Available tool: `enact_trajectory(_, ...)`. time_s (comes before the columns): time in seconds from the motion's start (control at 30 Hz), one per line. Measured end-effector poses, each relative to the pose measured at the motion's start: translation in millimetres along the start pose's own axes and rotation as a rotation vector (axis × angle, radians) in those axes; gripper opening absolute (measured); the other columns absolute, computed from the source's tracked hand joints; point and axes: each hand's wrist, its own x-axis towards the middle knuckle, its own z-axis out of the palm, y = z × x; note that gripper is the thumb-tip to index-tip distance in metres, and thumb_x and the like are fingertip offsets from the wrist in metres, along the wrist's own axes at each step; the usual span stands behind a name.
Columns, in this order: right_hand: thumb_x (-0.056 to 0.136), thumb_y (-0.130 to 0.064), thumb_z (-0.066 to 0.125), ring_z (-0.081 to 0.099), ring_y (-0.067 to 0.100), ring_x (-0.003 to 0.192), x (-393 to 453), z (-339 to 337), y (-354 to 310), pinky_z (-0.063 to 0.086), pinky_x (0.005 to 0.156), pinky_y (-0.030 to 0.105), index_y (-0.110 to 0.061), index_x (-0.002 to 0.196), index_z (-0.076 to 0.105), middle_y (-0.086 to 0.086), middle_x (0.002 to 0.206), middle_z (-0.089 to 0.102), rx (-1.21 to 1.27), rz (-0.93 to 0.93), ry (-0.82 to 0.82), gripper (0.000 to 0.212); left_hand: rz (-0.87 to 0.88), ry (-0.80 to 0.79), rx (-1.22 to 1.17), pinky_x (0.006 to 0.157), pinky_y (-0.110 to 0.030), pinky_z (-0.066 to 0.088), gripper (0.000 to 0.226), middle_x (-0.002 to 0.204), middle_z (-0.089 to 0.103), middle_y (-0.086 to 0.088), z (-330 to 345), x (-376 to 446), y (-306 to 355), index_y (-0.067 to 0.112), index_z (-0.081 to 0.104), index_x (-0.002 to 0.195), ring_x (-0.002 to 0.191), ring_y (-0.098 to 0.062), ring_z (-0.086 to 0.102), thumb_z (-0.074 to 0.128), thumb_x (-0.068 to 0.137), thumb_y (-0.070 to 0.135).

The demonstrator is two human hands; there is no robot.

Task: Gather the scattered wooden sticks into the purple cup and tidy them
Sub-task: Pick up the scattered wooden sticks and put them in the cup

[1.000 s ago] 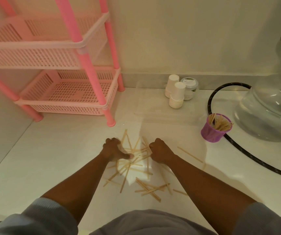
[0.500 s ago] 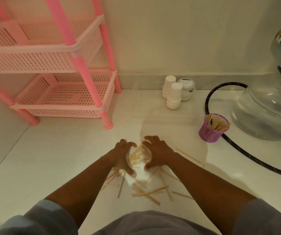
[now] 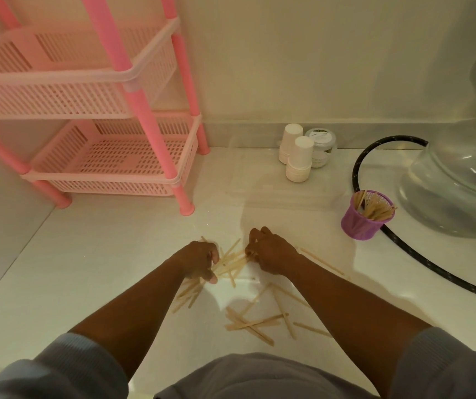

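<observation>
While both hands work the white floor (image 3: pixel 93 269), the left hand (image 3: pixel 199 262) curls its fingers onto one end of a bunch of wooden sticks (image 3: pixel 231 262), and the right hand (image 3: pixel 269 254) pinches the other end. More sticks lie loose just nearer the person than that bunch. The purple cup (image 3: pixel 360 224), already holding sticks, stands well right of the bunch, beyond the right hand, beside a black hose (image 3: pixel 420 262).

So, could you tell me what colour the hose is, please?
The hose is black with faint light flecks, in the head view.
</observation>
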Motion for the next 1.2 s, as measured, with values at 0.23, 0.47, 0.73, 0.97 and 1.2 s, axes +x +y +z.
enact_trajectory(0.23, 0.083, -0.038, 0.067, 0.040, 0.023, 0.118, -4, -5, 8, 0.046, 0.091, 0.038, -0.017, 0.130, 0.051, 0.004, 0.128, 0.040, -0.012, 0.123, 0.049, 0.054, 0.045, 0.068, -0.081, 0.074, -0.025, 0.047, 0.050, 0.092, 0.058, 0.008, 3, -2, -2, 0.034, 0.061, 0.100, 0.082, -0.011, 0.058, 0.091, 0.060, 0.035)
enact_trajectory(0.47, 0.083, -0.042, 0.066, 0.038, 0.025, 0.116, 3, -4, 9, 0.048, 0.090, 0.040, -0.009, 0.116, 0.058, 0.007, 0.122, 0.039, 0.008, 0.270, -0.115, 0.047, -0.010, 0.055, 0.047, 0.072, -0.022, 0.045, 0.045, 0.088, 0.062, 0.010, -3, -5, 0, 0.027, 0.064, 0.093, 0.080, -0.009, 0.060, 0.092, 0.059, 0.028)
enact_trajectory(0.73, 0.083, -0.040, 0.067, 0.040, 0.021, 0.116, 2, -7, 0, 0.047, 0.092, 0.037, -0.015, 0.124, 0.058, 0.004, 0.124, 0.043, 0.038, 0.115, -0.112, 0.049, 0.009, 0.053, 0.073, 0.077, -0.027, 0.048, 0.047, 0.089, 0.062, 0.012, -6, -9, -3, 0.034, 0.064, 0.091, 0.084, -0.009, 0.061, 0.092, 0.054, 0.037)
enact_trajectory(0.97, 0.094, -0.022, 0.051, 0.044, 0.022, 0.113, 7, -4, -6, 0.046, 0.083, 0.032, -0.017, 0.118, 0.058, 0.003, 0.122, 0.045, -0.164, -0.026, -0.156, 0.026, -0.032, 0.058, 0.089, 0.068, -0.019, 0.045, 0.034, 0.082, 0.068, 0.011, -10, -11, -8, 0.026, 0.071, 0.088, 0.079, -0.007, 0.064, 0.090, 0.060, 0.024)
enact_trajectory(1.2, 0.093, -0.007, 0.049, 0.050, 0.021, 0.110, 9, -4, -9, 0.037, 0.076, 0.028, -0.017, 0.118, 0.059, 0.002, 0.117, 0.051, -0.058, 0.028, -0.179, 0.028, -0.017, 0.022, 0.072, 0.071, -0.017, 0.046, 0.024, 0.083, 0.068, 0.011, -9, -10, -8, 0.024, 0.072, 0.086, 0.080, -0.008, 0.065, 0.086, 0.069, 0.016)
